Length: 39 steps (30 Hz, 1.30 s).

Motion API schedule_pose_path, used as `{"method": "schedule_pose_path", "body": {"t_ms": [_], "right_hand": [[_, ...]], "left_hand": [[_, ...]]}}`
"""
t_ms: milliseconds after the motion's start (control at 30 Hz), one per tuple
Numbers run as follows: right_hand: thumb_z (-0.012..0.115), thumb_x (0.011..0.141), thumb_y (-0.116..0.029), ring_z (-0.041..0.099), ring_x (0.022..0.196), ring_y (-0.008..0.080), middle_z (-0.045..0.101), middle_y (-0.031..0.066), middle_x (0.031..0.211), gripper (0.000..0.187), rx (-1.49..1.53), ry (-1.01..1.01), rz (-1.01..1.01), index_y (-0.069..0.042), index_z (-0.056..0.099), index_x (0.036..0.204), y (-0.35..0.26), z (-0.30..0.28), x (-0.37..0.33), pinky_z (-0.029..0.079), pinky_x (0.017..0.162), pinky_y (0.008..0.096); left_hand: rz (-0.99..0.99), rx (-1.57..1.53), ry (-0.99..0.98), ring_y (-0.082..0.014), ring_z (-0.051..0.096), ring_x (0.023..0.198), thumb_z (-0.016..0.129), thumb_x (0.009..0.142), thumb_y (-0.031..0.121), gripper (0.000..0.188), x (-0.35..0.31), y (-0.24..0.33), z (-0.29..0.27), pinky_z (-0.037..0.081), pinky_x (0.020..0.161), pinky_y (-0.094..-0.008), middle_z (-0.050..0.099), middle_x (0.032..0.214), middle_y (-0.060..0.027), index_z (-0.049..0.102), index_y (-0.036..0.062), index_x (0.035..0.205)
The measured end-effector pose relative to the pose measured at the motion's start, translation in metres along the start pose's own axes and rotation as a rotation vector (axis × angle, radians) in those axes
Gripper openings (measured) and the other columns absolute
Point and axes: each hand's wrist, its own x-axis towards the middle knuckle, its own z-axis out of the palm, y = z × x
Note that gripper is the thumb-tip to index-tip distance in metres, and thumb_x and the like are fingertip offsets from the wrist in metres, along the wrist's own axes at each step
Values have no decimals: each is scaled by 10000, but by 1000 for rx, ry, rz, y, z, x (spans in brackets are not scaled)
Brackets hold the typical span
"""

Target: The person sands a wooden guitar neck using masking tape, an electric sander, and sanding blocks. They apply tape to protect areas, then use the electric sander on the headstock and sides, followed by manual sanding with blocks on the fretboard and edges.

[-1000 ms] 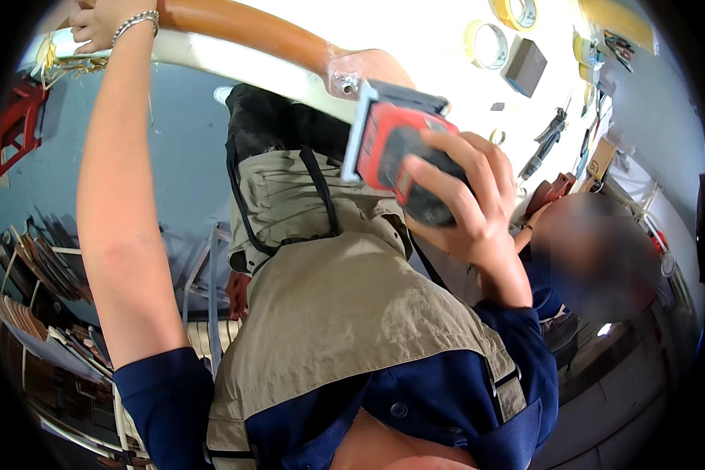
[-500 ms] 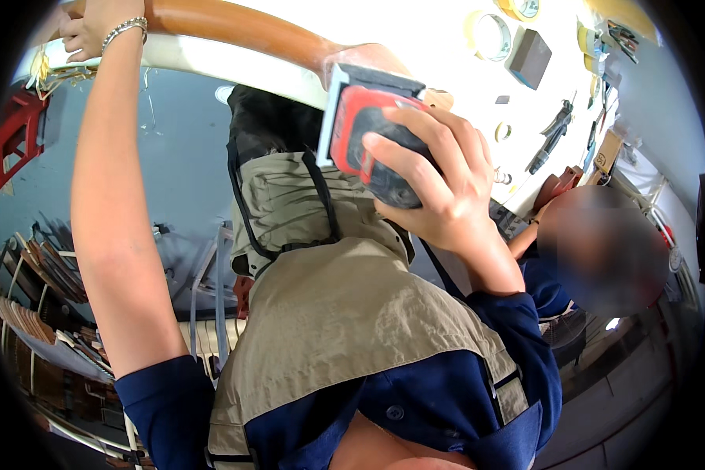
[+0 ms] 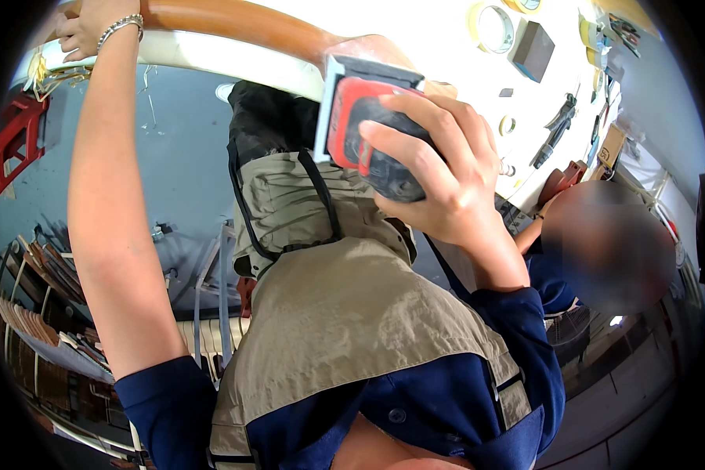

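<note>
My right hand [image 3: 446, 157] is closed around a red and black power sander [image 3: 395, 145] with a flat grey pad. The pad sits at the pale, dusty right end of a long, curved brown wooden piece [image 3: 235, 27] on the white table [image 3: 439, 39]. Whether the pad touches the wood cannot be made out. At the upper left, my left hand [image 3: 82, 31] has its fingers curled at the other end of that piece. The picture's rim and the hand itself partly hide this grip.
On the table's right lie tape rolls [image 3: 491, 31], a dark grey block [image 3: 533, 51] and a black tool [image 3: 554, 131]. Another person [image 3: 552, 278] is close at my right. A red plastic frame [image 3: 17, 145] stands at left, above a rack of wooden parts [image 3: 43, 333].
My right hand and the sander have shifted very slightly up and left. My left hand keeps its place on the wooden piece.
</note>
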Motion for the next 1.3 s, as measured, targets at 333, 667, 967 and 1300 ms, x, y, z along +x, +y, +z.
{"method": "schedule_pose_path", "body": {"t_ms": [333,667,967,1300], "right_hand": [[749,416,-141,572,938,279,608,31,1078,638,-31,50,-107,-198,641,1043,-3,7,4,460,764,376],[646,614,-169,566,893,225,590,19,1022,351,78,-158,-400,-213,630,962,5,-16,-1,472,681,329],[647,606,-169,555,886,195,577,-4,962,226,169,-86,-576,-205,608,826,18,8,27,466,690,302],[634,590,-177,540,827,182,566,-12,914,177,223,-61,-633,-183,593,763,13,13,41,446,648,290]], "left_hand": [[-48,-312,-142,-325,352,1123,535,791,417,274,24,-36,33,210,985,-493,531,1253,-32,676,421,1026],[-6,8,70,-330,359,1099,530,757,447,315,6,-11,2,219,967,-456,483,1290,-102,682,389,1026],[-4,43,-8,-354,371,1082,522,744,454,393,10,-14,5,230,968,-438,481,1288,-118,672,333,1087],[32,42,75,-358,413,1059,510,759,439,393,10,-15,7,254,958,-434,645,1099,-73,649,365,1120]]}}
